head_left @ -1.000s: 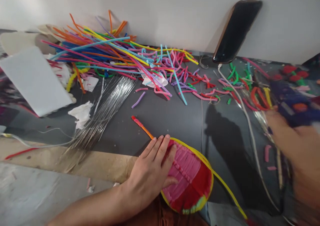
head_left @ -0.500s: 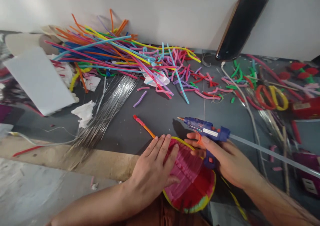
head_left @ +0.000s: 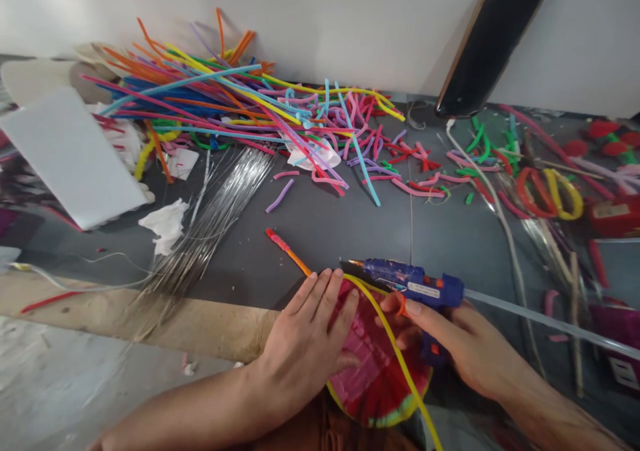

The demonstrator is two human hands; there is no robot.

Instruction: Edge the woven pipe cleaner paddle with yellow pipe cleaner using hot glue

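Note:
My left hand lies flat with fingers stretched over a rounded pink and red craft piece, whose lower rim is yellow and pale green. A yellow pipe cleaner runs from beside my left fingertips across the piece toward the bottom right. From under those fingertips sticks out an orange stem with a red-pink tip. My right hand is wrapped around a blue hot glue gun, with a finger near its orange trigger. Its nozzle points left, close above the piece's upper edge. A long clear glue stick extends from its back.
Colourful pipe cleaners are heaped along the wall, with cut pieces to their right. A bundle of thin wires lies left of centre. A phone leans on the wall, its white cable running forward. A white board lies left.
The glue gun has shifted slightly left and down, its nozzle nearer my left fingertips. The yellow pipe cleaner's loose length has swung in from the right and now crosses over the craft piece.

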